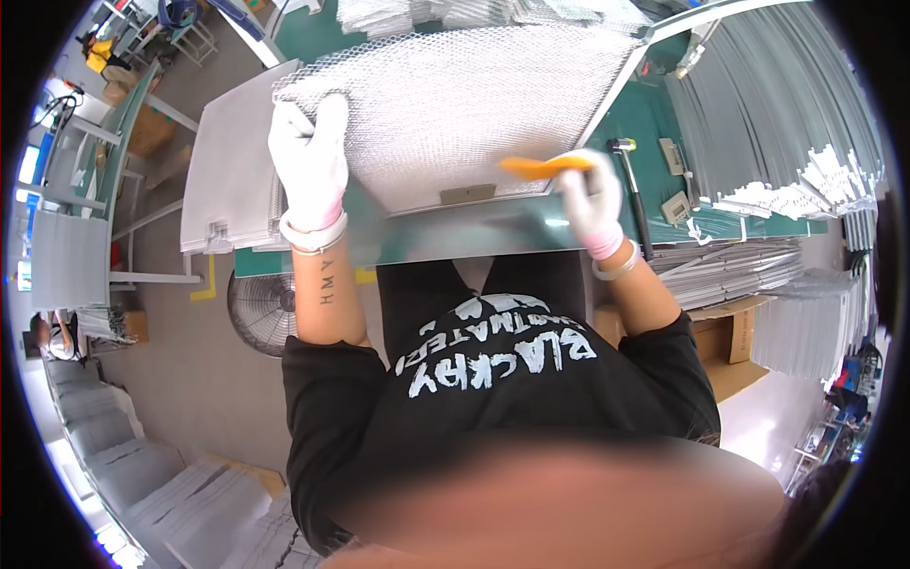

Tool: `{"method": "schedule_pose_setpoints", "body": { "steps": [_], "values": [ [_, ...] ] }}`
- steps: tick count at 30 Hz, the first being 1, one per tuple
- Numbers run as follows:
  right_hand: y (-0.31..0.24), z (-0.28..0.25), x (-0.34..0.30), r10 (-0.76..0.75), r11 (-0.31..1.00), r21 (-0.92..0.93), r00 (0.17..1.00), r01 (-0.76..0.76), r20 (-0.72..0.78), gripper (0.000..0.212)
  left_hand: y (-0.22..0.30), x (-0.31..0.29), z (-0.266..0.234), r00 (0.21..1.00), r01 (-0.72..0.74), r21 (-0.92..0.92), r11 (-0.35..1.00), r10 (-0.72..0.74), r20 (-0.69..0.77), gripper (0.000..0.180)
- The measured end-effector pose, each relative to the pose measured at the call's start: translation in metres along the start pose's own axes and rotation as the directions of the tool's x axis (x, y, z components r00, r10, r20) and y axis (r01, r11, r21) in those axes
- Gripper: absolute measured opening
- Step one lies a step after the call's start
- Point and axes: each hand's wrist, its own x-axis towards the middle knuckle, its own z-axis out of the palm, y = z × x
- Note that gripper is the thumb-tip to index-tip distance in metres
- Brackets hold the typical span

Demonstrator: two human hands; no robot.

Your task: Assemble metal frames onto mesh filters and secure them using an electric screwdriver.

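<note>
A silvery expanded-metal mesh sheet [474, 104] lies tilted across the green table, with a pale metal frame strip [616, 90] along its right side. My left hand [311, 171], in a white glove, grips the sheet's left edge near a corner, thumb and fingers closed on it. In my gloved right hand [594, 197] is a flat orange tool [531, 169], shaped like a plastic scraper, pointing left over the sheet's near right part. Motion blurs this hand slightly. A small grey plate [467, 193] sits at the sheet's near edge. Right of my right hand lies a black-handled hammer [633, 190].
Pale mesh panels are stacked at the left [227, 161]. Long grey frame strips [777, 104] pile up at the right, beside small fittings [675, 209]. Below the table [607, 123] stand a floor fan [261, 308] and a cardboard box [735, 356].
</note>
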Motion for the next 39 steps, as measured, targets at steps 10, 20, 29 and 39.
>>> {"method": "schedule_pose_setpoints", "body": {
  "steps": [10, 20, 29, 39],
  "values": [
    [-0.006, 0.149, -0.002, -0.29, 0.873, -0.16, 0.753, 0.461, 0.591, 0.008, -0.007, 0.009, 0.004, 0.998, -0.014, -0.008, 1.0, 0.015, 0.065, 0.04],
    [0.016, 0.122, -0.009, -0.237, 0.961, -0.019, 0.855, 0.276, 0.461, 0.012, -0.012, 0.01, 0.004, 0.99, -0.109, 0.045, 0.993, 0.105, 0.095, 0.039],
    [0.104, -0.103, -0.011, 0.162, 0.906, -0.145, 0.641, -0.399, -0.75, 0.035, -0.014, -0.001, -0.014, 0.993, -0.084, 0.092, 0.992, 0.076, 0.085, 0.04],
    [-0.011, -0.076, 0.076, -0.092, 0.83, 0.558, 0.981, -0.019, 0.17, 0.062, -0.001, -0.014, -0.019, 0.984, -0.152, 0.116, 0.982, 0.139, 0.111, 0.011]
  ]
}}
